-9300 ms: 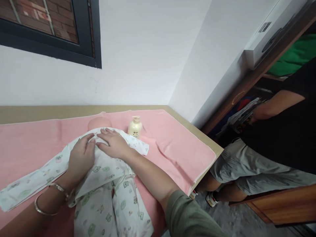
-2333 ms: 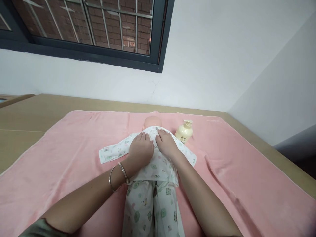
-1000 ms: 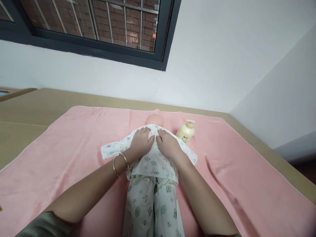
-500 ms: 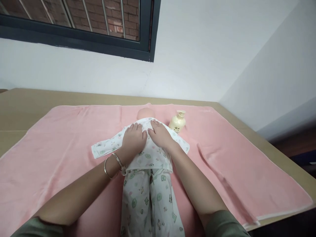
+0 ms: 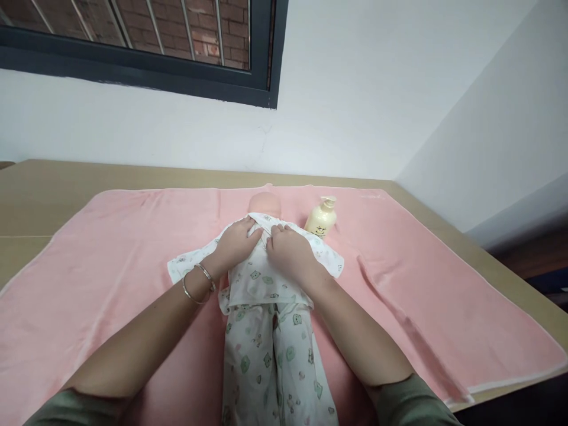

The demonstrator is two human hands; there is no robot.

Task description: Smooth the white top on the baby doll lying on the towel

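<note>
A doll lies on its back, its smooth bald head (image 5: 265, 203) showing above the collar. It wears a white printed baby top (image 5: 252, 284) with the sleeves spread out, and matching baby trousers (image 5: 255, 361). At the chest, my left hand (image 5: 235, 244) has its thumb and fingers closed on the cloth by the neckline. My right hand (image 5: 290, 251) is curled beside it, fingertips gathered on the front of the top. A small fold of fabric rises between the two hands. Exactly how much cloth the fingers pinch is hidden.
A cream pump bottle (image 5: 321, 218) stands beyond my right hand, close to the doll's sleeve. Beneath everything is a pink blanket (image 5: 119, 260), creased on the right, over a wooden tabletop (image 5: 66, 183). A white wall with a dark-framed window (image 5: 213, 86) borders the far side.
Both hands lay flatter on the chest before; now their fingers are bent and drawn in on the top's front. The right hand has curled most. A fold now shows at the neckline.
</note>
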